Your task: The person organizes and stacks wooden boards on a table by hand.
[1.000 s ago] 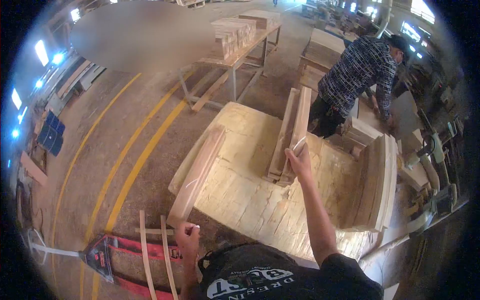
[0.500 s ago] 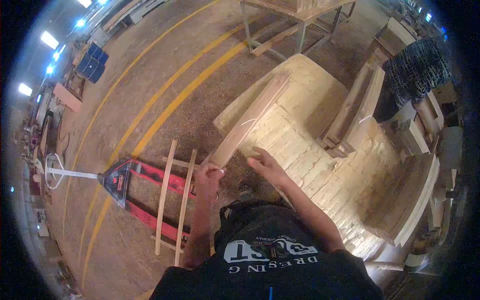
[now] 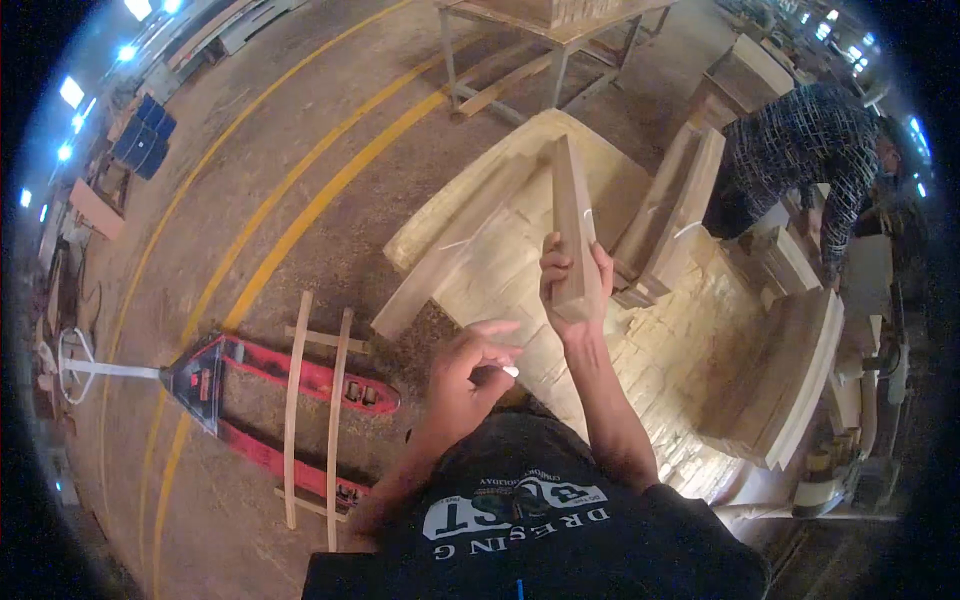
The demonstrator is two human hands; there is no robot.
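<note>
My right hand (image 3: 578, 285) grips a long squared wooden bundle (image 3: 574, 215) near its lower end, fingers on one side and thumb on the other. The bundle points away from me, tilted up over the pale stack. My left hand (image 3: 472, 368) is curled in front of my body, with a small white chalk-like piece (image 3: 511, 371) showing at its fingertips. Another wooden bundle (image 3: 440, 255), with a white tie around it, lies along the left edge of the pale, slatted-looking stack (image 3: 530, 375). More tied wood strips (image 3: 672, 215) rest on the stack farther right.
A red pallet jack (image 3: 270, 450) stands at left with thin wooden strips (image 3: 340, 400) across its forks. At right, a person in a patterned top (image 3: 800, 150) bends over beside more wood (image 3: 780, 385). A metal-legged table (image 3: 560, 35) stands ahead; yellow lines (image 3: 320, 210) mark the floor.
My right hand has gone from open to gripping a wooden bundle and has moved forward. My left hand has left the bundle's near end and shifted right. The bent person shows more fully.
</note>
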